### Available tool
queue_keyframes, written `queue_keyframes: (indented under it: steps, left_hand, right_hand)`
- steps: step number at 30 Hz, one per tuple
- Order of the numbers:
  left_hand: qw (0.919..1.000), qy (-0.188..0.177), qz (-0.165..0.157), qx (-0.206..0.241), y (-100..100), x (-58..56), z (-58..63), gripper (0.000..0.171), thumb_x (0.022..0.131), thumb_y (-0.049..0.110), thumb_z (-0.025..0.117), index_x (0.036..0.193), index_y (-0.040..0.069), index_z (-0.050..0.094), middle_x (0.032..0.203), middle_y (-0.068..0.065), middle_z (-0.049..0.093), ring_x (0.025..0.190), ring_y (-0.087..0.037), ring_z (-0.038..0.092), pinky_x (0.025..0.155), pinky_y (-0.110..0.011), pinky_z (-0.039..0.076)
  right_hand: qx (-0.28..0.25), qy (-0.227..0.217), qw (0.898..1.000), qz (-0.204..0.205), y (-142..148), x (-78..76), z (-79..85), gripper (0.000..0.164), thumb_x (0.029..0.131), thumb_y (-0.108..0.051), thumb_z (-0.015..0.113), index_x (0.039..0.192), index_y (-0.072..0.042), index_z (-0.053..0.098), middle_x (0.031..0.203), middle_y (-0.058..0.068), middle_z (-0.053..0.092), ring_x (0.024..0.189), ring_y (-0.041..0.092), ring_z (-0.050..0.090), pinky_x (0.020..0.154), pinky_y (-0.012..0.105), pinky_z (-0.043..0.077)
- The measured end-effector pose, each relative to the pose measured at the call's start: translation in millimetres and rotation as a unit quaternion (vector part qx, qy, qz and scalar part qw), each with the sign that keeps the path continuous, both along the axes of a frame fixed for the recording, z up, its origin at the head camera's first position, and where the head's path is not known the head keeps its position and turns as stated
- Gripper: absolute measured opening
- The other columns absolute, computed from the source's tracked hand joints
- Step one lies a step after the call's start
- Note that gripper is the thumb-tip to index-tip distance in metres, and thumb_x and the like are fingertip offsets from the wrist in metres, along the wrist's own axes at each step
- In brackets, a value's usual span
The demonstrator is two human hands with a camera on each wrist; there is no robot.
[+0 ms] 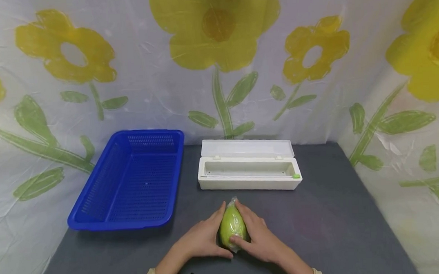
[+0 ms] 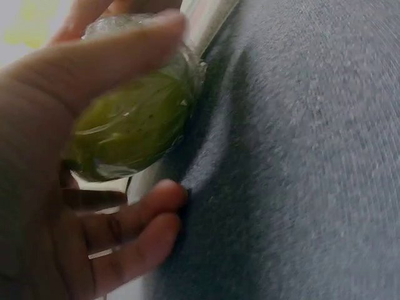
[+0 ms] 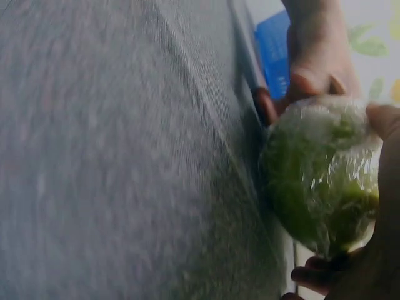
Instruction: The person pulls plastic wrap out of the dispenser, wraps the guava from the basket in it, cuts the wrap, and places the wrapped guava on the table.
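A green fruit [image 1: 232, 225] wrapped in clear plastic film sits between both hands near the front of the dark table; its exact kind is unclear. My left hand [image 1: 204, 237] curves round its left side, the thumb near the close end and the index finger towards the far end. In the left wrist view, the lower fingers of that hand stand apart from the fruit [image 2: 134, 125]. With my right hand [image 1: 259, 236], I grip the right side, the thumb pressing on top of the film. Crinkled film covers the fruit [image 3: 312, 169] in the right wrist view.
Behind the hands stands a long white box [image 1: 249, 184] with its lid [image 1: 247, 148] raised and a green tab at its right front corner. A blue plastic basket [image 1: 125, 227] is at the left. Flower-printed sheeting [image 1: 140, 83] hangs round the table [image 1: 341, 229].
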State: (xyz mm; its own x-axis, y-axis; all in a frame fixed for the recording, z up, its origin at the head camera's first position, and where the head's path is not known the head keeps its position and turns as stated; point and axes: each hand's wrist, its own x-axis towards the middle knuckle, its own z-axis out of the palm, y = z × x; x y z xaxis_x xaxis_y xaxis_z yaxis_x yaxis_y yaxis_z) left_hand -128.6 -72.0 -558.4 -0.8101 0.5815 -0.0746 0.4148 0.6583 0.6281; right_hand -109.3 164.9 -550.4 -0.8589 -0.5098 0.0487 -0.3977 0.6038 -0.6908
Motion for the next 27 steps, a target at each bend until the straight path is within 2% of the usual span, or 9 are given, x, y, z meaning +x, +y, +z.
queue_keyframes:
  steps: [5,10,14,16,17,20,22,23,27]
  left_hand:
    - [0.9995,-0.012,-0.005,0.028,0.4,-2.3,3.8,0.133,0.077,0.064,0.089,0.170,0.003,0.015,0.169,-0.015,0.037,0.138,-0.031,0.057,0.106,-0.053,0.053]
    - [0.9998,0.005,0.003,0.020,2.0,-2.1,4.5,0.130,0.076,0.062,0.091,0.169,0.005,0.020,0.166,-0.014,0.042,0.135,-0.031,0.060,0.102,-0.055,0.055]
    - [0.9995,0.024,0.007,0.017,1.4,1.5,1.5,0.133,0.075,0.066,0.089,0.169,0.004,0.019,0.167,-0.015,0.040,0.131,-0.031,0.062,0.099,-0.055,0.057]
    - [0.9992,0.031,-0.001,0.026,-0.8,3.5,-0.9,0.135,0.074,0.067,0.089,0.170,0.007,0.015,0.169,-0.014,0.036,0.116,-0.026,0.070,0.089,-0.046,0.061]
    - [0.9989,0.039,-0.007,0.026,-2.1,4.7,-1.8,0.135,0.075,0.067,0.089,0.171,0.009,0.014,0.171,-0.013,0.033,0.117,-0.025,0.070,0.089,-0.044,0.061]
    - [0.9964,0.075,-0.029,0.027,-5.8,7.0,-2.7,0.133,0.076,0.066,0.089,0.173,0.019,0.010,0.176,-0.007,0.023,0.122,-0.022,0.066,0.092,-0.042,0.060]
    - [0.9915,0.122,-0.042,0.012,-6.9,8.2,-2.3,0.125,0.081,0.066,0.084,0.173,0.023,0.011,0.178,-0.001,0.019,0.133,-0.023,0.059,0.098,-0.046,0.057]
    - [0.9873,0.152,-0.047,0.000,-7.1,8.8,-1.9,0.119,0.085,0.067,0.080,0.172,0.023,0.013,0.178,0.001,0.019,0.139,-0.023,0.054,0.102,-0.049,0.055]
    - [0.9675,0.245,-0.050,-0.037,-6.7,9.7,-0.7,0.101,0.095,0.068,0.067,0.171,0.017,0.022,0.175,0.004,0.027,0.136,-0.025,0.054,0.103,-0.050,0.053]
  right_hand:
    - [0.012,0.042,0.999,0.004,-6.7,0.0,-1.8,0.088,0.105,-0.046,0.062,0.169,-0.005,0.017,0.165,0.017,0.037,0.146,0.032,0.045,0.107,0.064,0.041]
    - [0.033,0.063,0.997,-0.002,-5.6,-0.7,-4.9,0.089,0.105,-0.049,0.062,0.170,-0.007,0.017,0.165,0.021,0.037,0.148,0.035,0.043,0.109,0.063,0.040]
    - [0.047,0.059,0.997,0.003,2.5,-0.4,-5.1,0.098,0.101,-0.057,0.064,0.171,-0.011,0.013,0.170,0.026,0.026,0.152,0.043,0.037,0.113,0.066,0.037]
    - [0.039,0.049,0.998,0.013,8.8,0.1,-4.5,0.105,0.098,-0.059,0.069,0.172,-0.013,0.010,0.172,0.025,0.022,0.155,0.044,0.033,0.115,0.068,0.036]
    - [0.032,0.045,0.998,0.017,12.1,0.4,-4.3,0.108,0.096,-0.059,0.071,0.172,-0.014,0.010,0.173,0.023,0.021,0.156,0.043,0.032,0.115,0.069,0.035]
    - [0.017,0.051,0.998,0.024,20.3,0.9,-4.3,0.106,0.094,-0.056,0.076,0.172,-0.018,0.014,0.174,0.019,0.023,0.156,0.040,0.032,0.114,0.069,0.037]
    - [0.014,0.069,0.997,0.023,23.2,1.0,-5.3,0.099,0.096,-0.053,0.075,0.172,-0.021,0.020,0.173,0.017,0.027,0.155,0.039,0.036,0.112,0.068,0.040]
    - [0.013,0.079,0.997,0.020,23.7,1.2,-6.2,0.095,0.097,-0.052,0.074,0.171,-0.022,0.023,0.173,0.017,0.028,0.154,0.039,0.038,0.111,0.068,0.042]
    - [0.000,0.110,0.994,0.023,20.8,2.7,-9.9,0.086,0.100,-0.045,0.072,0.170,-0.020,0.028,0.171,0.023,0.029,0.150,0.044,0.042,0.107,0.069,0.046]
